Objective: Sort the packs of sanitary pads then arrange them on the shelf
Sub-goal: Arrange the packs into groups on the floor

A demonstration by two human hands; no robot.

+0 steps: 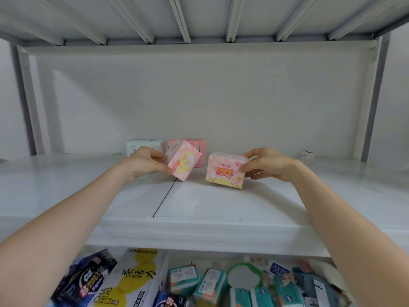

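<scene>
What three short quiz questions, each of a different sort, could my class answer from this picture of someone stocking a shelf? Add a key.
1. True or false: each hand holds a pink pack.
2. Which pack is tilted? A) the one in the left hand B) the one in the right hand
3. Fill in: behind the held packs, a white pack and a pink pack stand at the shelf's ____.

Key: 1 true, left pack and right pack; 2 A; 3 back.
</scene>
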